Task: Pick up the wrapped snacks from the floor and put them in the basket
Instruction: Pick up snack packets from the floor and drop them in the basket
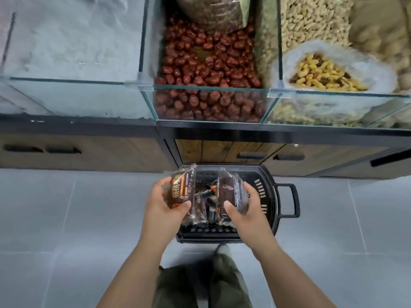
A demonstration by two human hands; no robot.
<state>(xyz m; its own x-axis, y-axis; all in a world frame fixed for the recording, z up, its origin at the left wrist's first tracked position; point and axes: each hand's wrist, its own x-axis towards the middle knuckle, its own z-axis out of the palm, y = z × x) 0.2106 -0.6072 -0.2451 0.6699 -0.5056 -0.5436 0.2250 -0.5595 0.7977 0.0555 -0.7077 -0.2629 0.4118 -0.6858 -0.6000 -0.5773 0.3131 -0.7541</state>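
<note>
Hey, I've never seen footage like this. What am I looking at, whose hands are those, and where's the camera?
There is no machine here. This is one picture from a camera worn on a person's head, looking down past their arms. The left hand grips a clear-wrapped brown snack with an orange label. The right hand grips a second clear-wrapped dark snack. Both are held above a black slotted plastic basket standing on the grey tiled floor, with more wrapped snacks already inside. Beyond it is a wooden counter topped with glass bins, the middle one full of red dried fruit.
</note>
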